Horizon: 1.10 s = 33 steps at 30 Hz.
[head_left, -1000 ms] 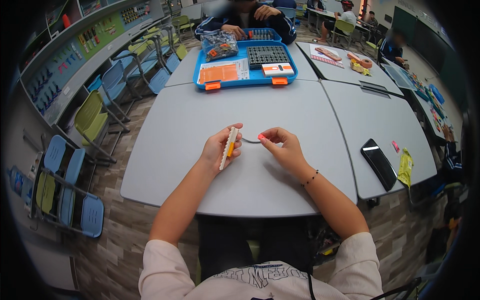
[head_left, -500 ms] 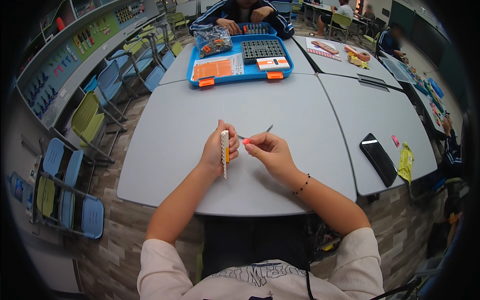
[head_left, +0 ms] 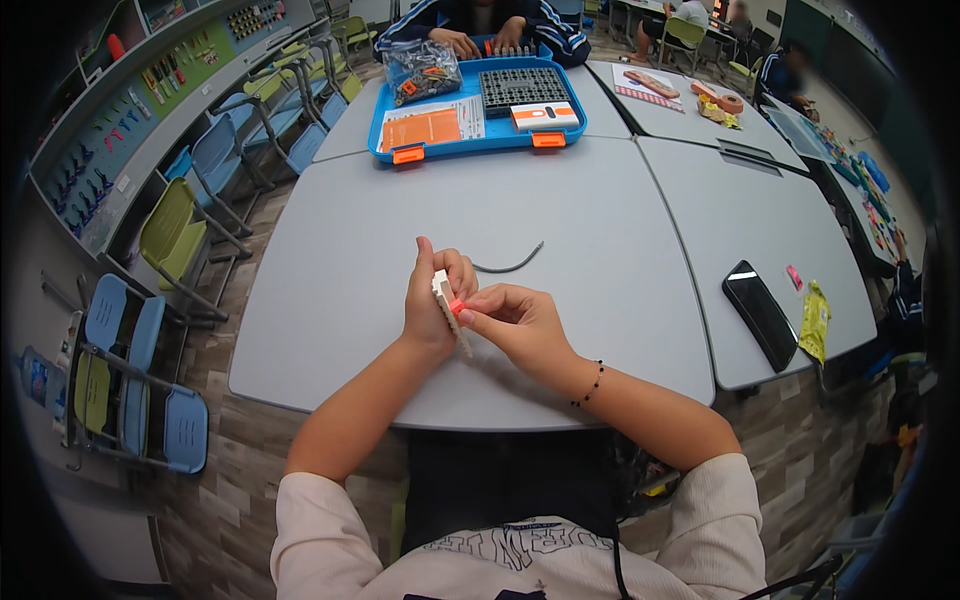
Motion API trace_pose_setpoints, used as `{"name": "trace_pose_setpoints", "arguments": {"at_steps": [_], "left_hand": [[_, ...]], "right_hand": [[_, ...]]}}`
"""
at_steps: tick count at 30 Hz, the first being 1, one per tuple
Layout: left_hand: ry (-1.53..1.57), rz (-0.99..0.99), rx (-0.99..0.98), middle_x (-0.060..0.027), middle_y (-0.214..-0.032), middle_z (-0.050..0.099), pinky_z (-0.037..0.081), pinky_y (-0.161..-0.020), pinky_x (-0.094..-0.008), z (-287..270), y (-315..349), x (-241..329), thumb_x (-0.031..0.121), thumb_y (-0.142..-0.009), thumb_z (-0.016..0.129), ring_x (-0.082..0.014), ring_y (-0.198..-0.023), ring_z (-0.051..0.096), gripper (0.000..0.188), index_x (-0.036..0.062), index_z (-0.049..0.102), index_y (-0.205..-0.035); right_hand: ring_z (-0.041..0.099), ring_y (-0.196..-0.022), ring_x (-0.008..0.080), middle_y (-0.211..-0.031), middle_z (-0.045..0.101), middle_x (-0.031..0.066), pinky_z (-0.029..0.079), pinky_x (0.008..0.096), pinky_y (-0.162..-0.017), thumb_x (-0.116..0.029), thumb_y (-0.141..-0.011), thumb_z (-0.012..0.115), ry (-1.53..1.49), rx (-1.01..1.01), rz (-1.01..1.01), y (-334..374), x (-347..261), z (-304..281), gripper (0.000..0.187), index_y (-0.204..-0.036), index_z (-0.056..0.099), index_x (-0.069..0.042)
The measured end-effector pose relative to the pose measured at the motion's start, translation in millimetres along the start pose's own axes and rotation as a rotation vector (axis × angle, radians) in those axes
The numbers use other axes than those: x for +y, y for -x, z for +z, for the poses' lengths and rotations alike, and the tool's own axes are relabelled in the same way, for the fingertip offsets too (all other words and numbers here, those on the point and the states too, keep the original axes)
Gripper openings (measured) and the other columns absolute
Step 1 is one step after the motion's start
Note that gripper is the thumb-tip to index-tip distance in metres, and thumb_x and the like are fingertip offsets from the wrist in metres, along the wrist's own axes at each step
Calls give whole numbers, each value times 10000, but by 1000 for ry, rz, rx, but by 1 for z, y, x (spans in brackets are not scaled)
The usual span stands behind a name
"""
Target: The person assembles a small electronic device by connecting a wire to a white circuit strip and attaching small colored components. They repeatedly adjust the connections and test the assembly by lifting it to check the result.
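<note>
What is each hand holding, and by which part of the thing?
The left hand holds the white strip by its upper part, lower end jutting out; the right hand pinches a small red piece, its exact grip partly hidden.

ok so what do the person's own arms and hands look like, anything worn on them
Both the left hand and the right hand are without gloves. The left sleeve and right sleeve are pale cream, short and loose, leaving the forearms uncovered. A thin bracelet of small dark beads circles the right wrist; none shows on the left.
</note>
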<state>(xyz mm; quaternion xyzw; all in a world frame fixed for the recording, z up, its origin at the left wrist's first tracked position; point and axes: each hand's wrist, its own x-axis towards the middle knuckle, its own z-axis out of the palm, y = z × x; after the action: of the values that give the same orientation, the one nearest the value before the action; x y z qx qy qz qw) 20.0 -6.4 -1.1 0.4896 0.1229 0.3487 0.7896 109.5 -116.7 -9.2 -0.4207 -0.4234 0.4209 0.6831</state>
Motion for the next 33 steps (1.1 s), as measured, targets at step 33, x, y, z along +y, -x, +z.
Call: {"name": "trace_pose_setpoints", "arguments": {"at_steps": [33], "left_hand": [[-417,116,-155,3,-511,406,314,-468,-230,-6,6,14,545,-995,252,-90,-477,367,657,96,428,-550]], "right_hand": [[599,-796,194,-873,613,81,487,294,-728,28,-777,681,569,-124,-540,-3,-8,-12,96,-832,620,-21]]}}
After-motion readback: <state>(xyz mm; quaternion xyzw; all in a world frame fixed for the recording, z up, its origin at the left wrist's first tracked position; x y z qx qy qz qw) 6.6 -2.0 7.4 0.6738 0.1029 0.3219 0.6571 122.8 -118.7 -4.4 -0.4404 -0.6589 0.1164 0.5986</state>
